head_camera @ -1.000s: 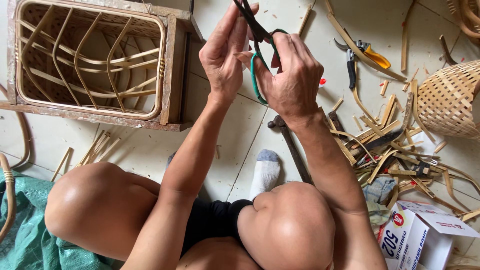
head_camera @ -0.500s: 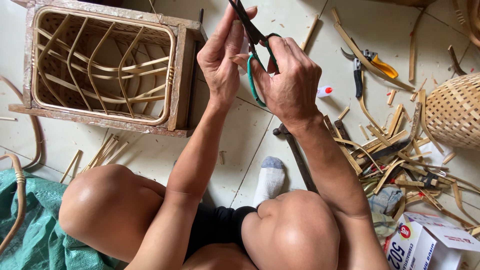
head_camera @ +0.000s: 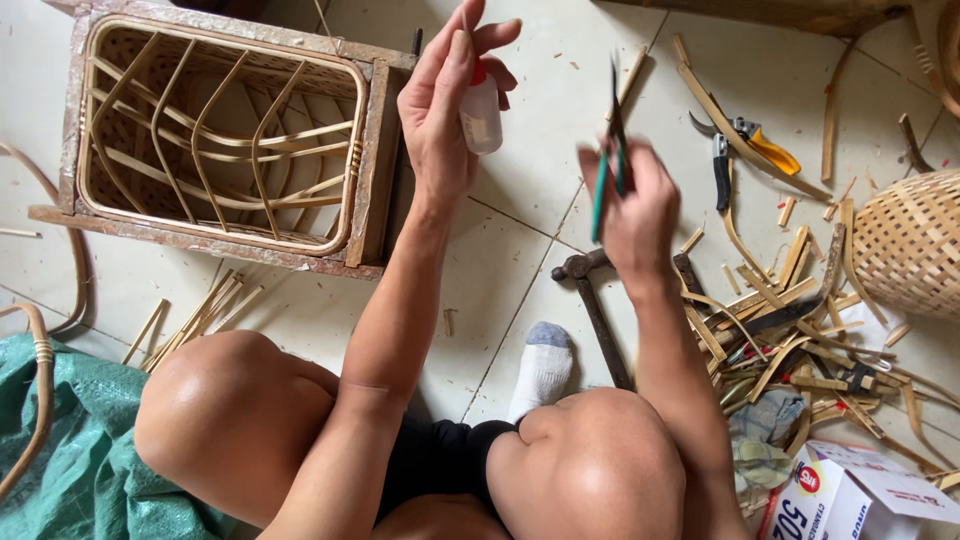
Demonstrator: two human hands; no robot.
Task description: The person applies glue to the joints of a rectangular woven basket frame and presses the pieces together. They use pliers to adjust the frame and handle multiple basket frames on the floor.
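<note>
- My left hand (head_camera: 440,120) has its grip closed on a small white bottle (head_camera: 481,112) with a red cap, thumb and fingers round it, the bottle hanging cap-up above the tiled floor (head_camera: 520,270).
- My right hand (head_camera: 632,205) is closed round green-handled scissors (head_camera: 610,150), dark blades pointing up and, as far as I can tell, shut.
- Against half a second ago, the hands have parted: then both were together on the scissors, and now the left one has the bottle and sits well apart from the right.
- Below the right hand lie a hammer (head_camera: 595,310) and a heap of cane offcuts (head_camera: 790,320); orange-handled pruners (head_camera: 745,150) sit further out.
- To the left stands a wooden frame holding a rattan basket (head_camera: 215,140); a woven basket (head_camera: 910,240) is cut off at the right edge.
- The bottle's cap is mostly hidden behind my fingers, and the scissor handles are buried in the palm.
- A white carton (head_camera: 850,495) and green sacking (head_camera: 70,450) run off the bottom edge.
</note>
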